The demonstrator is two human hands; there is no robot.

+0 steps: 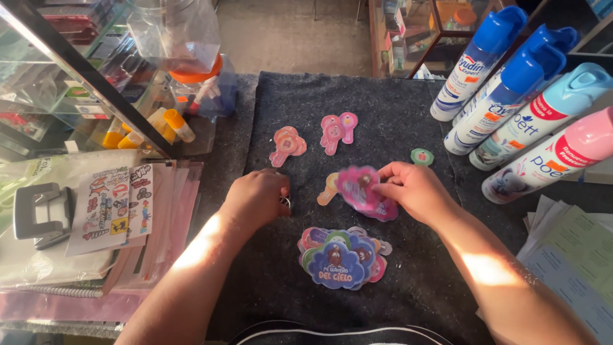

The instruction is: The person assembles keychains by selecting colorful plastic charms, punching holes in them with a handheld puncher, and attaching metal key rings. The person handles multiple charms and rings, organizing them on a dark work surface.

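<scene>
- Head view: stacked cutouts (343,257) are lying nearest on the dark surface (408,287), awaiting handling.
- Right hand (412,190) fingers are pinching a pink cutout (359,185).
- Left hand (258,197) is resting fisted, apparently empty.
- Pink pieces (288,144) and (338,130) are already lying apart beyond.

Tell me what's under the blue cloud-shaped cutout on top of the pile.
Under the blue cutout, edges of pink, green and blue cutouts fan out on the dark felt mat. Their faces are covered.
</scene>
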